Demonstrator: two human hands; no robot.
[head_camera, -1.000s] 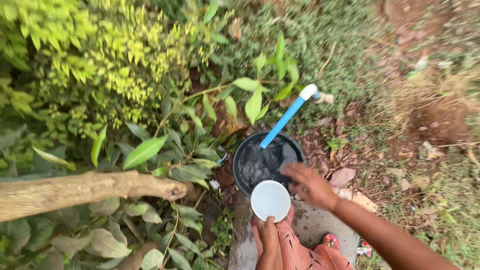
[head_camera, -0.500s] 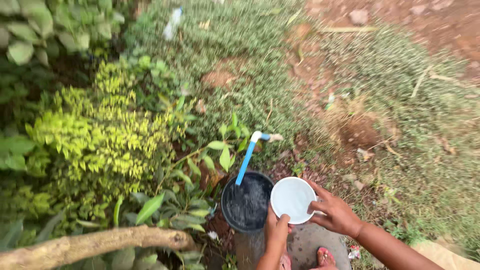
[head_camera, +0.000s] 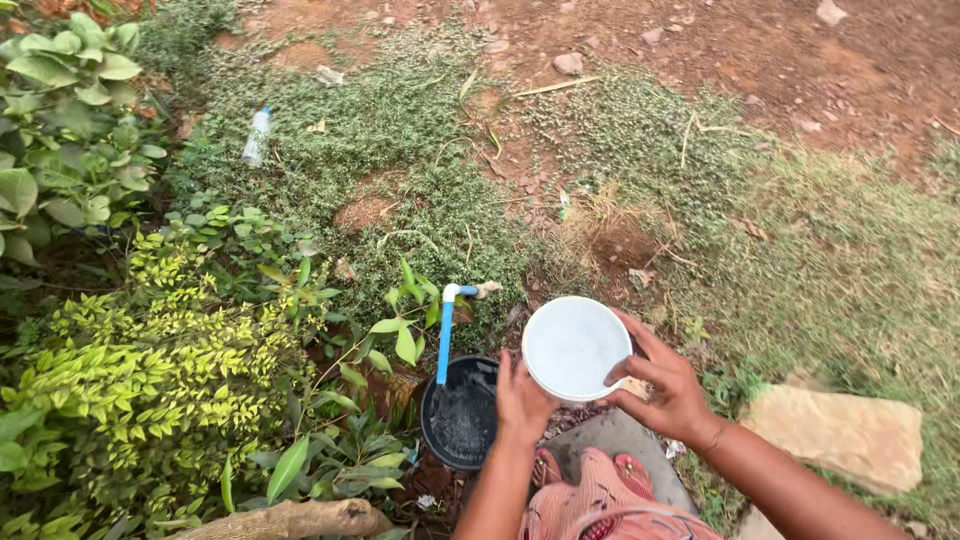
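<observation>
So both hands are on the round white plastic bowl (head_camera: 575, 347), which is held up in the air just to the right of and a bit above the black round bucket (head_camera: 460, 412). The left hand (head_camera: 522, 395) grips the bowl's lower left rim, fingers curled tight around the edge with the thumb up along the side. The right hand (head_camera: 668, 382) is more spread out: fingers fanned loosely over the right rim, fingertips pressing on the edge, palm under the side. The bowl's open mouth faces the camera and the inside looks plain white; can't tell if there's water in it.

The bucket sits on the ground with dark water in it, and a blue pipe with a white elbow fitting (head_camera: 446, 335) slants down into it from the left rim. Below the hands there's a grey concrete slab (head_camera: 620, 440) with the person's pink patterned clothing (head_camera: 590, 500) over it. Leafy yellow-green shrubs (head_camera: 150, 370) crowd the left side, a clear plastic bottle (head_camera: 257, 136) lies on the grass well away, and a flat tan stone (head_camera: 845, 432) sits off to the right.
</observation>
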